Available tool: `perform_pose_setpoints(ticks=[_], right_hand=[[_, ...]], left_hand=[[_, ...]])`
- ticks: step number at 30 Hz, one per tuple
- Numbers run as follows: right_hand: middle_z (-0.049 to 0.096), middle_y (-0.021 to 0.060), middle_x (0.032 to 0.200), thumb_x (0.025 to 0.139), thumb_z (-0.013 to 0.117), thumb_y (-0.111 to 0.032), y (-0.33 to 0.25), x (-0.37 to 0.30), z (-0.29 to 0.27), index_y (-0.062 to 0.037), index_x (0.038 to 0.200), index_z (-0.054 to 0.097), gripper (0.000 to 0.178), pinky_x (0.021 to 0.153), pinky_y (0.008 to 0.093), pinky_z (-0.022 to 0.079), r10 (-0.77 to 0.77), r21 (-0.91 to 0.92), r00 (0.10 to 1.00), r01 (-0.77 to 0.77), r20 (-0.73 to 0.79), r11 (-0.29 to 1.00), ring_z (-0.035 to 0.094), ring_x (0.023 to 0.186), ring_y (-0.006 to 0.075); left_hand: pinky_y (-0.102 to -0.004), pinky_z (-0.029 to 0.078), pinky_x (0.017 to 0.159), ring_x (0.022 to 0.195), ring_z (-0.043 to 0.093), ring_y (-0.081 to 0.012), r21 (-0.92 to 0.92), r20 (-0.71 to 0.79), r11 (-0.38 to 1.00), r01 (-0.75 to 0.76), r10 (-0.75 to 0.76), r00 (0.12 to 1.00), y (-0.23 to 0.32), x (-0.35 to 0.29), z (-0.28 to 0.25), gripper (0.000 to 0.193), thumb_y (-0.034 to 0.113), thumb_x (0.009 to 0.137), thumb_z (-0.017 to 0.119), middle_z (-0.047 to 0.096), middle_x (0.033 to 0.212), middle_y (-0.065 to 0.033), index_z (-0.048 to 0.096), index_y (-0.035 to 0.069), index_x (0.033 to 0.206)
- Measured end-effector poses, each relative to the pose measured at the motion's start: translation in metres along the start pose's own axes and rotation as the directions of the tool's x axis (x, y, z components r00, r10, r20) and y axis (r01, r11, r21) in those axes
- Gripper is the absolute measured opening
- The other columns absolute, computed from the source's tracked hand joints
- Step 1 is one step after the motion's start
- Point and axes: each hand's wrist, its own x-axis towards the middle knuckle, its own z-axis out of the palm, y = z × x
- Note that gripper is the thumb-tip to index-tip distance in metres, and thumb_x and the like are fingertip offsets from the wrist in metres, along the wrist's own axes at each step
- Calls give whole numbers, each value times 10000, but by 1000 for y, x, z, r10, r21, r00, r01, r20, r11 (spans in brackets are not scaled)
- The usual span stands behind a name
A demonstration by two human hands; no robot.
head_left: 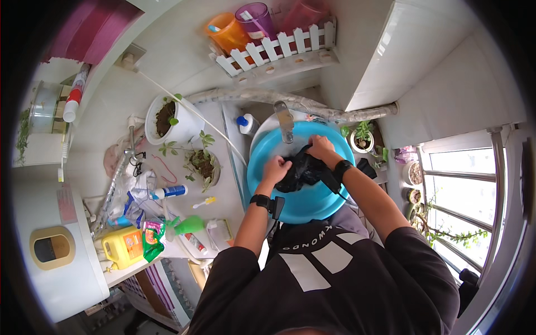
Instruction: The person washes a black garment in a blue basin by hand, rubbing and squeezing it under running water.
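A wet-looking black cloth (301, 174) is bunched up over a round light-blue basin (306, 213) in front of me. My left hand (274, 170) grips its left side, fingers curled at the fabric. Higher up and to the right, my right hand (322, 149) is closed on the cloth's far edge. What kind of garment it is, I cannot make out. Both wrists wear black straps with small boxes. A tap (284, 121) reaches over the basin's far rim, just beyond my hands.
Left of the basin stand a blue-capped bottle (247, 124), a potted plant (202, 166) and a white pot (162, 118). A yellow jug (123, 247), a green packet (152, 239) and a yellow brush (204, 202) lie nearer. Right are a small plant (363, 135) and a barred window (460, 190).
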Motion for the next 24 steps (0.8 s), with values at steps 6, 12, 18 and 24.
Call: perform_pose_setpoints(ticks=[6,12,18,24], right_hand=[[195,200,1559,527,846,-416,0,-34,8,-162,1539,166,1246,1095,637,270,-160,-328,928,275,337,904,212,1422,436],[294,164,1532,688,786,-424,14,-20,40,-118,1440,416,892,1077,695,209,-6,-545,896,274,443,792,277,1400,423],[640,148,1212,805,610,-227,1,8,45,-95,1149,674,374,906,483,501,-35,-378,864,255,502,890,617,1115,332],[688,186,1067,818,592,-252,27,29,67,-61,1042,704,315,858,470,528,-47,-318,946,155,321,936,653,1013,371]], left_hand=[[-577,307,1098,1373,268,-521,433,423,897,-84,-120,898,32,4,26,1258,692,631,738,130,1579,-213,82,128,1543],[-584,366,1020,1306,450,-367,707,422,665,-240,-124,898,38,29,58,917,614,776,659,431,1460,-129,301,174,1497],[-500,433,943,1157,596,-272,766,409,576,-285,-96,907,-17,62,79,315,298,904,519,643,1229,-63,699,170,1129],[-455,493,839,1005,661,-320,660,335,704,-260,34,942,-21,81,78,300,275,857,521,723,1000,-83,732,120,1001]])
